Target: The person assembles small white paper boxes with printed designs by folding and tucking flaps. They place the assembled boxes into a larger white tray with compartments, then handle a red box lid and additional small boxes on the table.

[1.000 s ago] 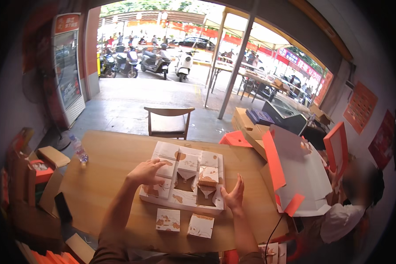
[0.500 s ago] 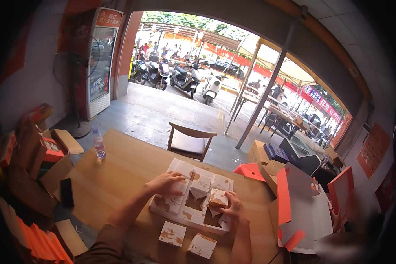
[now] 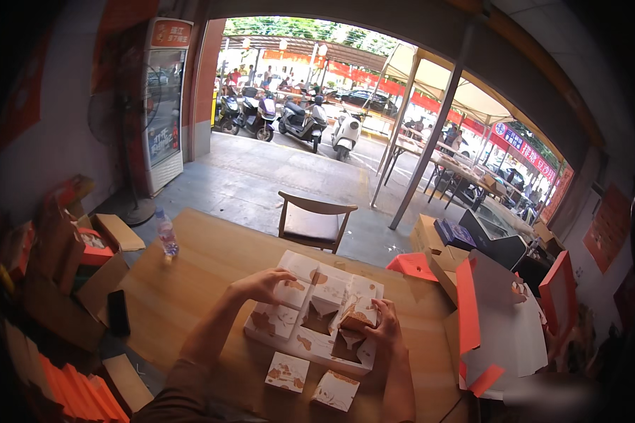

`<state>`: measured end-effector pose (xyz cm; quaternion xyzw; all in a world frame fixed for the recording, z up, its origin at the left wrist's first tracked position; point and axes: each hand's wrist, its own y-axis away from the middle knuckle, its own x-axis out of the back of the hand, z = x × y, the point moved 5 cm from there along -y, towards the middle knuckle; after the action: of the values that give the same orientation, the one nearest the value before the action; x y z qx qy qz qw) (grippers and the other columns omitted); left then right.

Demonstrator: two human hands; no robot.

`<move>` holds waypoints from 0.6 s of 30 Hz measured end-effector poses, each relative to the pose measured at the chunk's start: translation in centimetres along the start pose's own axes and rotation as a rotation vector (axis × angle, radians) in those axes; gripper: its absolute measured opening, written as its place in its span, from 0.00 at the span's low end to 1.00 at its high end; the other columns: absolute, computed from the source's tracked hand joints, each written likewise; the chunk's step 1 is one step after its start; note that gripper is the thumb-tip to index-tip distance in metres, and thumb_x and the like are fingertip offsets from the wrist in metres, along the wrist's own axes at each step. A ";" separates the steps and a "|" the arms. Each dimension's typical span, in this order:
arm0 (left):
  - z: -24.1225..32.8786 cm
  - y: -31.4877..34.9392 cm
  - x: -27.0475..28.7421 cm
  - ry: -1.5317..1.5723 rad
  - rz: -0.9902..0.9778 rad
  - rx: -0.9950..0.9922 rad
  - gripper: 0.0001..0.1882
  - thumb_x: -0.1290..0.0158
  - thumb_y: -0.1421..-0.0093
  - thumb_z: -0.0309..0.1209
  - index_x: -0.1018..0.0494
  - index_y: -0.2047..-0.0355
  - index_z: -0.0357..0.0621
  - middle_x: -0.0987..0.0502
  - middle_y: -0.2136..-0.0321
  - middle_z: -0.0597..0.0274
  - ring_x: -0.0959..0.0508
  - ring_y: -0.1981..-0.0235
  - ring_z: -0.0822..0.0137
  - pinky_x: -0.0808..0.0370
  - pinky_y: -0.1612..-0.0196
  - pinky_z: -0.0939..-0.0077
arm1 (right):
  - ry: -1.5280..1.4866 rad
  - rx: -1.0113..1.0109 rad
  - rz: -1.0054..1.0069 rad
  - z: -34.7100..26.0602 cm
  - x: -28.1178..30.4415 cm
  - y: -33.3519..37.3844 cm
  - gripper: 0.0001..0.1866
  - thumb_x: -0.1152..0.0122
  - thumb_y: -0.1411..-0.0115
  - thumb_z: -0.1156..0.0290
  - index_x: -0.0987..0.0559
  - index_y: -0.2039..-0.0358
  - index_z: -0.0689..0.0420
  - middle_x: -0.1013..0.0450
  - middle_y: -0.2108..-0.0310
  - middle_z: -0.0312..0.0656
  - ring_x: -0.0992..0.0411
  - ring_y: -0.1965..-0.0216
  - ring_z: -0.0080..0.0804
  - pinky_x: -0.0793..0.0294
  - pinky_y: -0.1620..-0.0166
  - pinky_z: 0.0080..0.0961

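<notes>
A large white gift tray (image 3: 305, 344) with brown floral print sits on the wooden table in front of me. Small square white boxes fill its left column and its far row, while two compartments in its middle and near right show bare insides. My right hand (image 3: 388, 326) grips a small patterned box (image 3: 360, 309), tilted above the right column, thumb and fingers on its right side. Over the left column hovers my left hand (image 3: 267, 285), fingers apart and curved beside a box; whether they touch it I cannot tell. Two more small boxes, a left one (image 3: 287, 372) and a right one (image 3: 336, 390), lie on the table nearer me.
A water bottle (image 3: 166, 234) and a black phone (image 3: 118, 314) lie toward the table's left edge. Orange and brown cartons (image 3: 113, 243) crowd the left. On the right stands a large open orange-and-white box (image 3: 501, 324). Beyond the table is a chair (image 3: 313, 220).
My left hand has lifted slightly and shifted to the farther part of the left column, uncovering the near box. My right hand still holds its small box, now more tilted. The whole view has shifted slightly.
</notes>
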<state>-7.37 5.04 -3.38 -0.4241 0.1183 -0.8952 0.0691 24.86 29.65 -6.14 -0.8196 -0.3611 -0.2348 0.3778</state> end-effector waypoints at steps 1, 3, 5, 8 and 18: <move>0.3 -0.1 0.1 0.005 -0.005 0.005 0.39 0.29 0.53 0.32 0.25 0.37 0.45 0.26 0.41 0.52 0.25 0.40 0.52 0.27 0.34 0.62 | -0.026 0.022 0.014 1.0 -0.1 0.0 0.49 0.17 0.59 0.66 0.27 0.34 0.62 0.33 0.40 0.48 0.28 0.40 0.44 0.25 0.36 0.38; 0.2 -0.1 0.0 0.011 0.000 0.000 0.39 0.29 0.53 0.31 0.25 0.37 0.45 0.26 0.41 0.51 0.25 0.40 0.52 0.27 0.34 0.62 | -0.224 -0.021 0.060 2.6 -0.3 -0.3 0.50 0.17 0.58 0.66 0.28 0.33 0.62 0.34 0.40 0.47 0.28 0.39 0.42 0.26 0.34 0.38; -0.5 -0.2 -0.3 0.012 0.017 -0.023 0.39 0.29 0.54 0.30 0.24 0.38 0.45 0.26 0.41 0.51 0.25 0.40 0.52 0.27 0.35 0.62 | -0.271 -0.048 0.071 3.4 0.1 -0.2 0.51 0.16 0.57 0.65 0.30 0.32 0.63 0.34 0.40 0.46 0.29 0.38 0.41 0.27 0.34 0.38; -0.1 0.4 0.2 -0.002 -0.009 0.045 0.39 0.29 0.55 0.30 0.24 0.39 0.46 0.26 0.42 0.51 0.25 0.40 0.52 0.26 0.35 0.61 | -0.190 -0.039 0.048 0.2 2.2 -1.1 0.52 0.16 0.57 0.66 0.30 0.31 0.62 0.35 0.39 0.46 0.30 0.39 0.39 0.27 0.33 0.39; 0.2 0.9 1.0 -0.028 0.026 0.046 0.42 0.24 0.57 0.34 0.26 0.39 0.46 0.26 0.45 0.50 0.25 0.41 0.52 0.25 0.37 0.63 | -0.271 -0.119 -0.143 -8.4 6.5 -0.6 0.46 0.17 0.51 0.68 0.28 0.32 0.64 0.36 0.36 0.48 0.30 0.35 0.44 0.24 0.35 0.42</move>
<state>-7.85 3.88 -2.76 -0.4333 0.1022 -0.8907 0.0919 27.58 26.03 3.48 -0.8370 -0.4515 -0.1695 0.2586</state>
